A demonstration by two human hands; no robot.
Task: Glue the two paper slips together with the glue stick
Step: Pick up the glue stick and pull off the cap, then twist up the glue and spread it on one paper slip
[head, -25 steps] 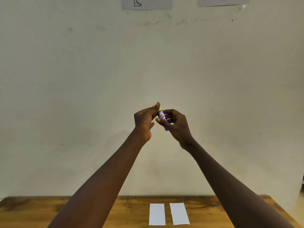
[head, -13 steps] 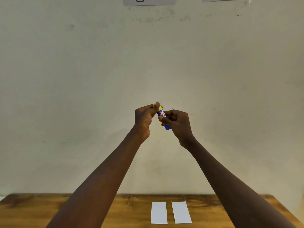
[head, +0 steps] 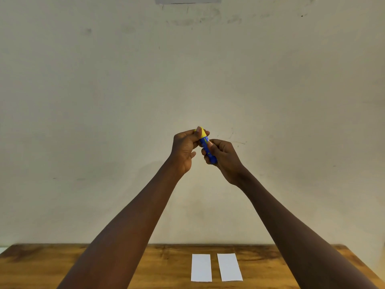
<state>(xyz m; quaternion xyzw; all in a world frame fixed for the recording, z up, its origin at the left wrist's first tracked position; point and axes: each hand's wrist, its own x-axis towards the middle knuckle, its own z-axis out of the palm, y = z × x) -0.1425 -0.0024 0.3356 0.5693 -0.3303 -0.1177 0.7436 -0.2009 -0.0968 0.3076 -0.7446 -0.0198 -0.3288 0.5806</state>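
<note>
the left hand (head: 184, 148) pinches the yellow cap (head: 201, 132) while the right hand (head: 224, 157) grips the blue glue stick (head: 207, 149) high above the two paper slips (head: 216, 267) on the table (head: 62, 265), so a hard yank could send either flying.

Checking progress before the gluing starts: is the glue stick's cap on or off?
On. The yellow cap sits on the blue glue stick, pinched by the left hand; the right hand grips the body.

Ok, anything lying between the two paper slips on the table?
Nothing: in the head view, only a bare strip of wooden table separates the left slip from the right slip.
</note>
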